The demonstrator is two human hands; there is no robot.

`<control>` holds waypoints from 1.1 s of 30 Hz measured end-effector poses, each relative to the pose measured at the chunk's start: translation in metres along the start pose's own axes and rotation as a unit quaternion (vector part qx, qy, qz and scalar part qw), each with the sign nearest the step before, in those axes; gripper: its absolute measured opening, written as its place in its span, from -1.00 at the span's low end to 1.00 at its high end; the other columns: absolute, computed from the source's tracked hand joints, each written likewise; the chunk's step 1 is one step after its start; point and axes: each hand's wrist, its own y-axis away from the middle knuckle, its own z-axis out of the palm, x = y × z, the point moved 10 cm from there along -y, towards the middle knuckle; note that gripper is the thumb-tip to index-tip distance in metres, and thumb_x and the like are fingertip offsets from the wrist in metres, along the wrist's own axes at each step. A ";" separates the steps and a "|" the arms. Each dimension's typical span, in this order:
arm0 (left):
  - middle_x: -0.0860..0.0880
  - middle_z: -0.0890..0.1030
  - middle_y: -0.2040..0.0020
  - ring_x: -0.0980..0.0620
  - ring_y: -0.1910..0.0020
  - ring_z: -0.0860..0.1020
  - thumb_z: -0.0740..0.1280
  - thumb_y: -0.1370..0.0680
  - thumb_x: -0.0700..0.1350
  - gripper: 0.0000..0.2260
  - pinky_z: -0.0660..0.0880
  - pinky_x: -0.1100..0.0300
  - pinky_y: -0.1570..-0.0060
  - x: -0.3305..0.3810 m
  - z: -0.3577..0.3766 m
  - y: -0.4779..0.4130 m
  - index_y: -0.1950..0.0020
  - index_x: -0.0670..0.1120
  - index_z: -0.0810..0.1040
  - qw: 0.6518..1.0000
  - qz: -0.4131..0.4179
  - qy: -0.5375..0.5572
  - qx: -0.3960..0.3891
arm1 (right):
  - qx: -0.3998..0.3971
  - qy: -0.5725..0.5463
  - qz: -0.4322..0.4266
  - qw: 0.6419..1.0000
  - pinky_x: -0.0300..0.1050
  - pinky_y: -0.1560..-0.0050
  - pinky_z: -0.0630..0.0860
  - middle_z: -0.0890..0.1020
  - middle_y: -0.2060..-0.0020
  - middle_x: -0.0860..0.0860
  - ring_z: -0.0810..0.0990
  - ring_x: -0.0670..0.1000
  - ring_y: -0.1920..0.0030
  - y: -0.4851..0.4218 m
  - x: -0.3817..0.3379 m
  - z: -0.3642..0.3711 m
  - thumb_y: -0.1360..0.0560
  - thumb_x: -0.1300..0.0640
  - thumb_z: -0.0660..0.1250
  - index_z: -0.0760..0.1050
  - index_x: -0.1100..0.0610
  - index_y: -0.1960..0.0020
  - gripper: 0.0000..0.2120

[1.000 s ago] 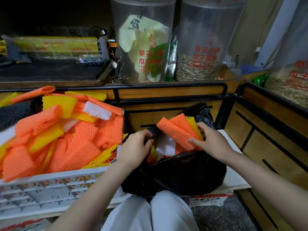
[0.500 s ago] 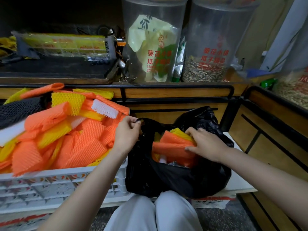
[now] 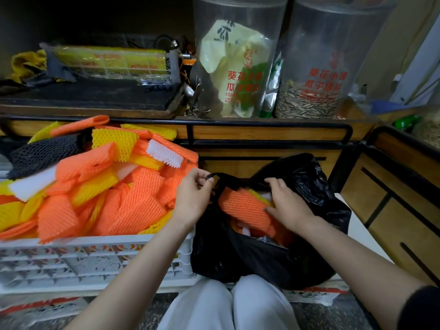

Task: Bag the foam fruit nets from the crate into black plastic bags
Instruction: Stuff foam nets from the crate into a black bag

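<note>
Our left grip (image 3: 192, 198) reaches forward from a bare forearm, wrist bent slightly, and pinches the thin handle (image 3: 210, 176) of the black bag (image 3: 252, 265) between thumb and forefinger, holding it up at the crate's right edge. Our right grip (image 3: 289, 206) comes in from the right, palm down, fingers curled over the far side and thumb against the near side of an orange net (image 3: 245, 208). It grasps that net in the bag's open mouth.

The bag sits just right of the white crate (image 3: 95, 256), touching its corner, above our white-trousered knees (image 3: 214, 303). The crate is heaped with nets (image 3: 133, 198), mostly orange and yellow, with a few white and one black.

Behind the orange net only slivers of a yellow and a white one show. The bag's folds hide whatever lies deeper, so we cannot tell how full it is. The crate's left side runs out of view and the nets there are blurred. Our right elbow is cut off at the frame edge. On the counter (image 3: 262, 133) behind, two clear jars (image 3: 333, 55) carry red print too soft to read.
</note>
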 end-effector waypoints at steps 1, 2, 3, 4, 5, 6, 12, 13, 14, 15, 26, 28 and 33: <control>0.03 0.42 0.33 -0.04 0.23 0.50 0.29 -0.54 -0.26 -0.79 0.54 -0.22 0.05 -0.001 0.001 0.000 0.24 -0.01 0.44 1.000 0.003 0.000 -0.003 | 0.014 0.005 -0.020 1.000 -0.08 -0.05 0.46 0.37 -0.28 0.07 0.47 0.09 -0.21 0.002 -0.004 0.000 -0.50 0.15 0.35 0.17 0.09 -0.41 -0.43; 0.03 0.43 0.33 -0.05 0.22 0.51 0.29 -0.54 -0.26 -0.80 0.54 -0.22 0.05 -0.001 0.002 0.001 0.23 -0.01 0.45 1.000 0.005 0.002 -0.005 | 0.007 0.017 -0.041 0.999 -0.08 -0.06 0.47 0.40 -0.26 0.04 0.47 0.08 -0.21 0.003 -0.007 0.006 -0.50 0.16 0.34 0.22 0.08 -0.38 -0.49; 0.03 0.43 0.32 -0.05 0.22 0.51 0.29 -0.54 -0.26 -0.80 0.53 -0.21 0.04 -0.001 0.003 0.001 0.23 -0.01 0.45 1.000 0.006 0.004 -0.008 | -0.018 0.038 -0.056 0.998 -0.06 -0.09 0.48 0.43 -0.25 0.02 0.47 0.07 -0.22 0.004 -0.010 0.015 -0.52 0.14 0.32 0.28 0.07 -0.36 -0.55; 0.04 0.42 0.31 -0.04 0.22 0.50 0.29 -0.54 -0.26 -0.80 0.53 -0.21 0.04 -0.002 0.004 0.002 0.23 -0.01 0.45 1.000 0.006 0.007 -0.010 | -0.048 0.062 -0.062 0.995 -0.05 -0.12 0.47 0.46 -0.26 0.01 0.48 0.06 -0.23 0.004 -0.010 0.024 -0.54 0.11 0.29 0.32 0.06 -0.35 -0.60; 0.04 0.42 0.31 -0.03 0.23 0.50 0.29 -0.54 -0.27 -0.79 0.53 -0.20 0.04 -0.002 0.005 0.002 0.22 0.00 0.44 1.000 0.007 0.006 -0.012 | -0.071 0.072 -0.058 0.993 -0.04 -0.14 0.47 0.48 -0.27 0.02 0.49 0.07 -0.23 0.004 -0.009 0.030 -0.56 0.07 0.26 0.35 0.05 -0.35 -0.63; 0.05 0.41 0.31 -0.02 0.23 0.49 0.29 -0.54 -0.26 -0.79 0.54 -0.18 0.05 -0.001 0.005 0.002 0.22 0.01 0.44 1.000 0.008 0.003 -0.015 | -0.084 0.064 -0.049 0.993 -0.03 -0.15 0.47 0.50 -0.28 0.02 0.50 0.07 -0.23 0.004 -0.008 0.032 -0.57 0.05 0.23 0.36 0.05 -0.35 -0.65; 0.06 0.49 0.19 0.10 0.28 0.45 0.30 -0.54 -0.23 -0.89 0.40 0.35 0.23 0.008 -0.002 0.010 0.07 -0.01 0.45 0.994 0.078 -0.059 -0.048 | 0.069 -0.040 -0.063 0.995 -0.19 0.00 0.45 0.50 -0.19 -0.07 0.54 -0.04 -0.12 0.007 -0.040 -0.022 -0.62 0.03 0.11 0.38 0.03 -0.28 -0.74; 0.05 0.50 0.14 0.10 0.23 0.47 0.30 -0.54 -0.21 -0.90 0.37 0.38 0.23 0.008 -0.006 0.011 0.04 -0.01 0.45 0.991 0.095 -0.082 -0.052 | 0.119 -0.063 -0.075 0.988 -0.22 0.01 0.44 0.50 -0.14 -0.08 0.53 -0.06 -0.09 0.011 -0.051 -0.037 -0.61 0.05 0.12 0.39 0.04 -0.25 -0.76; 0.04 0.50 0.10 0.10 0.17 0.48 0.30 -0.54 -0.20 -0.90 0.36 0.38 0.20 0.006 -0.014 0.013 0.03 -0.02 0.45 0.987 0.110 -0.104 -0.053 | 0.164 -0.086 -0.092 0.978 -0.25 0.02 0.41 0.49 -0.09 -0.08 0.52 -0.08 -0.07 0.016 -0.065 -0.051 -0.61 0.08 0.14 0.41 0.07 -0.22 -0.78; 0.03 0.49 0.07 0.08 0.12 0.49 0.30 -0.54 -0.20 -0.91 0.34 0.36 0.17 0.003 -0.023 0.015 0.02 -0.02 0.44 0.983 0.123 -0.130 -0.051 | 0.199 -0.103 -0.112 0.968 -0.27 0.02 0.38 0.49 -0.05 -0.08 0.50 -0.10 -0.05 0.021 -0.080 -0.063 -0.60 0.11 0.15 0.42 0.09 -0.19 -0.80; -0.16 0.35 -0.33 -0.16 -0.33 0.33 0.39 -0.48 -0.04 -0.43 0.30 -0.03 -0.27 -0.078 -0.137 -0.022 -0.42 -0.14 0.25 0.913 0.023 -0.406 -0.014 | 0.089 -0.102 -0.187 0.973 -0.18 -0.22 0.23 0.35 -0.29 0.08 0.30 0.06 -0.33 -0.045 -0.211 -0.006 -0.55 0.15 0.25 0.22 0.16 -0.40 -0.55; -0.16 0.32 -0.36 -0.16 -0.35 0.31 0.41 -0.47 -0.01 -0.35 0.28 -0.03 -0.29 -0.092 -0.136 -0.024 -0.45 -0.13 0.19 0.913 -0.006 -0.406 -0.041 | 0.078 -0.096 -0.159 0.980 -0.12 -0.30 0.19 0.31 -0.33 0.13 0.26 0.12 -0.36 -0.067 -0.214 0.007 -0.54 0.16 0.25 0.15 0.19 -0.44 -0.47; -0.17 0.33 -0.32 -0.17 -0.33 0.33 0.43 -0.44 -0.06 -0.32 0.30 -0.02 -0.26 -0.108 -0.131 -0.024 -0.45 -0.14 0.16 0.914 -0.006 -0.402 -0.055 | 0.049 -0.080 -0.105 0.990 0.03 -0.48 0.01 0.06 -0.50 0.17 0.01 0.18 -0.50 -0.115 -0.204 0.029 -0.50 0.00 0.33 -0.07 0.21 -0.52 -0.20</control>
